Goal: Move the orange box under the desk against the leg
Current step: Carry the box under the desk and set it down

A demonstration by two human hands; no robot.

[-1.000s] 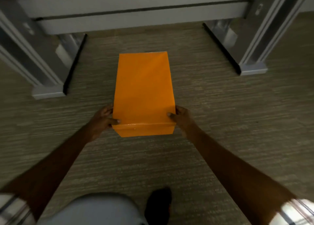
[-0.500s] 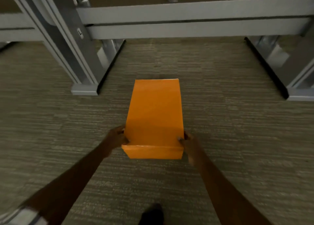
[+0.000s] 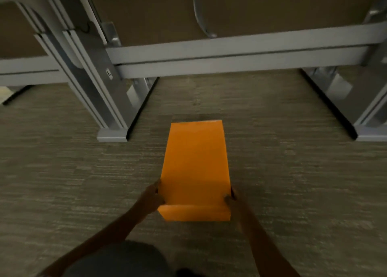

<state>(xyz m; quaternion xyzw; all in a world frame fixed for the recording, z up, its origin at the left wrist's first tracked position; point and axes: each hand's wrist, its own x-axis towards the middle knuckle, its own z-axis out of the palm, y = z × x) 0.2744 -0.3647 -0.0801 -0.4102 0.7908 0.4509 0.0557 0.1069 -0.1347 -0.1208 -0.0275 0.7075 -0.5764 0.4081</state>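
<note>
Box (image 3: 195, 168) on carpet (image 3: 62, 182), betw. desk legs, nearer left leg (image 3: 100, 92) but apart. L hand (image 3: 151, 197) & R hand (image 3: 231, 200) press near-end sides. Prob. stiff, light, slides easily; grip low.

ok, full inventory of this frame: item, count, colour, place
orange box: 1, orange, on the carpet at centre, between the desk legs, touching neither
desk legs: 2, grey; left leg, right leg
crossbeam: 1, grey, spanning the legs behind the box
carpet: grey-brown, whole floor
left hand: 1, on the box's near left side
right hand: 1, on its near right side
knee: 1, dark, bottom edge
</note>
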